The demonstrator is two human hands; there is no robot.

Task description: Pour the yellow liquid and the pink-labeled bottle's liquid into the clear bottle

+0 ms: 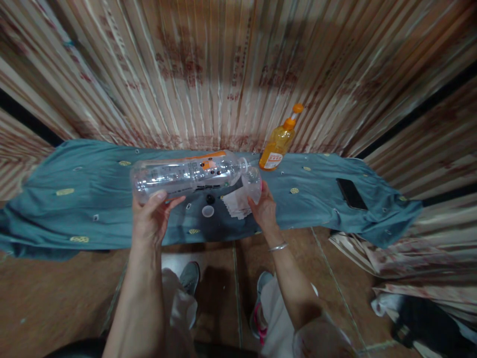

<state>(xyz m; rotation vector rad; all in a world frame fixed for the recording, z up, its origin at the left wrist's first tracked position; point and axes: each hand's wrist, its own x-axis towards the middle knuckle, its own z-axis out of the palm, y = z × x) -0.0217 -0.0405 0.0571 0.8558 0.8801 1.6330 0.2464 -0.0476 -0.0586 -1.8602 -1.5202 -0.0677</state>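
My left hand [152,214] grips a large clear plastic bottle [175,175] near its base, thumb against the side. The bottle lies nearly level above the table, its mouth toward the right, with an orange and clear label. At that mouth, my right hand [264,205] holds a small clear plastic cup [252,183], tilted, its opening against or just around the bottle's neck. I cannot tell whether any liquid passes between them. Below the bottle lie a dark cap [210,199] and a small whitish round lid [207,212]. A pale tissue [237,203] with a scalloped edge lies beside the cup.
A pump bottle [278,146] of orange liquid stands at the back of the narrow table, which is covered by a teal cloth [108,209]. To the right lies a black phone [351,194]. Behind hangs a pleated curtain [208,74]; a dark bundle [428,323] rests on the floor.
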